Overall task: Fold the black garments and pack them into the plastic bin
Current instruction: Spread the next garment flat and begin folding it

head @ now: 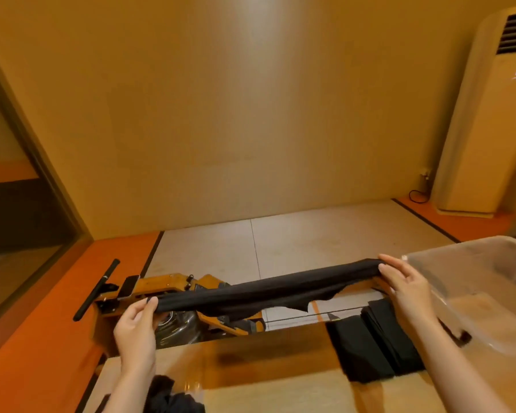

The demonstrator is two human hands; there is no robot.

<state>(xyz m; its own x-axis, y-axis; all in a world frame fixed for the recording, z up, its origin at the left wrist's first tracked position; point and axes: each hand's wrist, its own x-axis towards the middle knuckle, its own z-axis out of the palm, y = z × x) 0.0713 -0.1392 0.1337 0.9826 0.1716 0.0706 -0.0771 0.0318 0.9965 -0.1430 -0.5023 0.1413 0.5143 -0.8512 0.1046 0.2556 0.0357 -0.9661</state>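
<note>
A black garment [259, 293] is stretched in the air between my two hands, gathered into a long band, above the table's far edge. My left hand [137, 329] grips its left end. Its right end is pinched by my right hand [405, 284], close to the rim of the clear plastic bin [489, 296] at the right. Folded black garments [373, 341] lie on the table beside the bin. Another crumpled black garment [170, 397] lies at the table's near edge.
The glossy wooden table [251, 362] fills the bottom of the view. Behind it on the floor stands a wooden machine [173, 293] with a black handle bar. A tall floor air conditioner [486, 114] stands at the back right.
</note>
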